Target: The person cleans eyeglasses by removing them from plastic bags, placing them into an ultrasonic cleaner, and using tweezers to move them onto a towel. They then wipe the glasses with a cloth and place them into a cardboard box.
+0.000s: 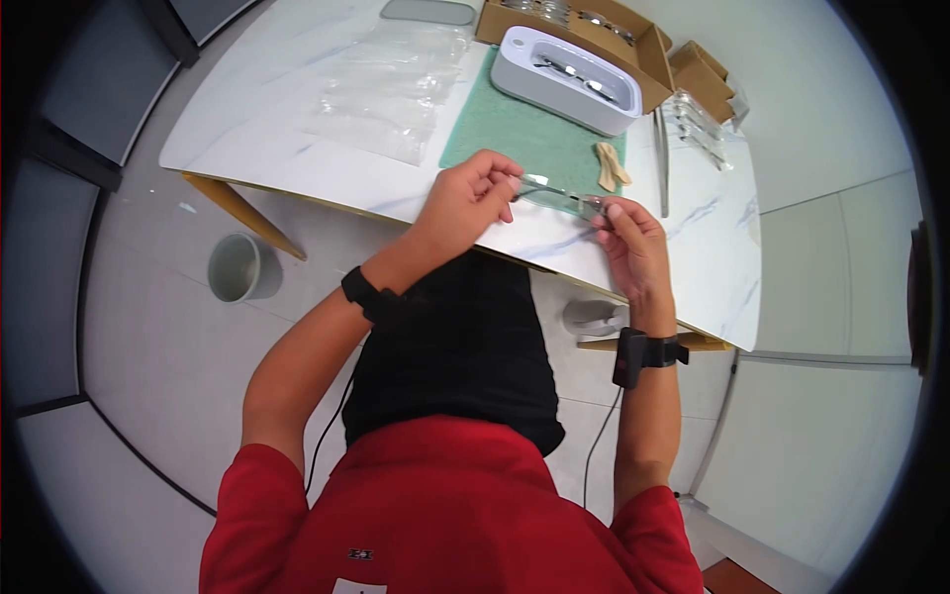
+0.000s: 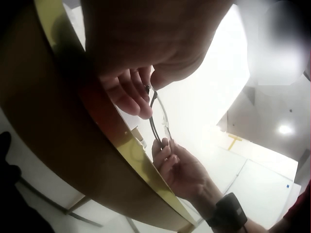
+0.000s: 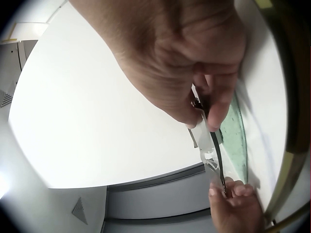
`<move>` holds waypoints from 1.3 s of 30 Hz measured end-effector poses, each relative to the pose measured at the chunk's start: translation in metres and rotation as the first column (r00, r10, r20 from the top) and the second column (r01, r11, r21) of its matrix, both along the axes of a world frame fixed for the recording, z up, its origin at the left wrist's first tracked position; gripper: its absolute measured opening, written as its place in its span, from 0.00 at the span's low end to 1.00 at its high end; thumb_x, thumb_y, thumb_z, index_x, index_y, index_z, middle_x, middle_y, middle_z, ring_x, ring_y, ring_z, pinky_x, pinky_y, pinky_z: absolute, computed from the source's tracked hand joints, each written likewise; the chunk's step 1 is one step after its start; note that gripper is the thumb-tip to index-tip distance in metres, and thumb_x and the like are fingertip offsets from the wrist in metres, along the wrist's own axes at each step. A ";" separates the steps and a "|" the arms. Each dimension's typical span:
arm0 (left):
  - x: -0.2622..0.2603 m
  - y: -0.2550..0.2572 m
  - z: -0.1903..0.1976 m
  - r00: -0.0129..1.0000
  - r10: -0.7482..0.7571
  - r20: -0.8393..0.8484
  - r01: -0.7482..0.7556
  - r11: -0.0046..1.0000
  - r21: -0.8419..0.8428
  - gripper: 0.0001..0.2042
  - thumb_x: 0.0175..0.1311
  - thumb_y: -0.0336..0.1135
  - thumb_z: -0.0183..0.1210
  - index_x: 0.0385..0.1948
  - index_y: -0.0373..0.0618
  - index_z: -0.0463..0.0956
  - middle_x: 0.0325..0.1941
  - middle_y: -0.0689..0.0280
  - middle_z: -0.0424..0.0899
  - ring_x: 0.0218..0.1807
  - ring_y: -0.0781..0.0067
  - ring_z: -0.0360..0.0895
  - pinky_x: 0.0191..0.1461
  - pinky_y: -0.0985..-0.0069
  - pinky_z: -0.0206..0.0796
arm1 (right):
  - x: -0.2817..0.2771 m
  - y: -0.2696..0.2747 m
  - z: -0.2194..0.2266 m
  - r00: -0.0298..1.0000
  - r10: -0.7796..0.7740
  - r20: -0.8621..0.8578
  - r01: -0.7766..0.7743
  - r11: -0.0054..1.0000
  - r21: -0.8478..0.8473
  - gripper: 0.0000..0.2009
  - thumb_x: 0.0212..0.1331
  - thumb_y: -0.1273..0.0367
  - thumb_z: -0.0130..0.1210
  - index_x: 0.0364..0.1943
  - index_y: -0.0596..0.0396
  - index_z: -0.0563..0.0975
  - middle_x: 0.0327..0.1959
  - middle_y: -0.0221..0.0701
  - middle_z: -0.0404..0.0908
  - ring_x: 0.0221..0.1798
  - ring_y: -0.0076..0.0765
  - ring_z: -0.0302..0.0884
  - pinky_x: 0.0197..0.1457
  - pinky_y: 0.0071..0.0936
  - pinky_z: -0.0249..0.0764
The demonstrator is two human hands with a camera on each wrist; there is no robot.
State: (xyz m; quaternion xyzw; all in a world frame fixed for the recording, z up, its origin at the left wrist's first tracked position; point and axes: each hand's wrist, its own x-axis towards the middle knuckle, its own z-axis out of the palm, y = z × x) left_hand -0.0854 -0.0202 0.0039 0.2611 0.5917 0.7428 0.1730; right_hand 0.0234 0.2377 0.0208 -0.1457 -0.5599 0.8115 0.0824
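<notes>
A pair of eyeglasses (image 1: 550, 191) with a thin dark frame and clear lenses is held up over the table's front edge. My left hand (image 1: 467, 204) pinches one end between thumb and fingers. At the opposite end, my right hand (image 1: 634, 246) grips the glasses the same way. The left wrist view shows the dark frame (image 2: 153, 119) stretched between both hands. Clear lenses beside the dark frame (image 3: 217, 153) appear in the right wrist view. Behind the hands lies a green mat (image 1: 485, 132), with a white ultrasonic cleaner (image 1: 554, 102) on it holding another pair of glasses (image 1: 576, 75).
Beige finger cots (image 1: 610, 166) lie on the mat's right side, beside a long metal strip (image 1: 662, 163). Clear plastic sleeves (image 1: 386, 94) cover the table's left part. An open cardboard box (image 1: 650, 54) with several glasses stands behind the cleaner. A bin (image 1: 236, 269) stands on the floor.
</notes>
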 end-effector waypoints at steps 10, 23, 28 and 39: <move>-0.039 -0.065 0.034 0.469 0.074 -0.880 -0.758 0.545 -0.358 0.13 0.61 0.40 0.71 0.29 0.42 0.79 0.23 0.64 0.78 0.23 0.65 0.76 0.28 0.69 0.66 | 0.002 -0.002 0.000 1.000 0.019 -0.004 -0.019 0.999 0.039 0.08 0.72 0.74 0.58 0.49 0.63 0.82 0.49 0.41 0.87 0.40 0.25 0.85 0.44 0.19 0.83; -0.051 -0.064 0.026 0.711 0.046 -0.702 -0.659 0.391 -0.642 0.14 0.62 0.43 0.63 0.25 0.39 0.81 0.24 0.55 0.85 0.28 0.50 0.82 0.34 0.61 0.73 | 0.000 -0.026 0.004 0.999 -0.041 -0.031 0.044 0.995 0.093 0.08 0.71 0.73 0.60 0.49 0.63 0.83 0.47 0.39 0.88 0.41 0.25 0.85 0.45 0.20 0.82; -0.043 -0.079 0.033 0.807 0.097 -0.582 -0.552 0.474 -0.686 0.13 0.62 0.40 0.63 0.31 0.36 0.84 0.26 0.55 0.86 0.26 0.58 0.82 0.37 0.68 0.74 | -0.020 -0.084 0.014 0.984 -0.060 -0.170 0.092 0.978 0.186 0.09 0.68 0.73 0.63 0.48 0.64 0.83 0.45 0.37 0.88 0.43 0.27 0.86 0.47 0.22 0.82; -0.033 -0.090 0.038 0.869 0.153 -0.471 -0.453 0.630 -0.631 0.10 0.64 0.34 0.64 0.33 0.34 0.82 0.22 0.66 0.81 0.25 0.79 0.77 0.32 0.77 0.69 | -0.013 -0.119 0.005 0.930 -0.001 -0.367 0.183 0.869 0.460 0.08 0.63 0.78 0.65 0.46 0.61 0.84 0.50 0.35 0.86 0.47 0.26 0.85 0.48 0.20 0.81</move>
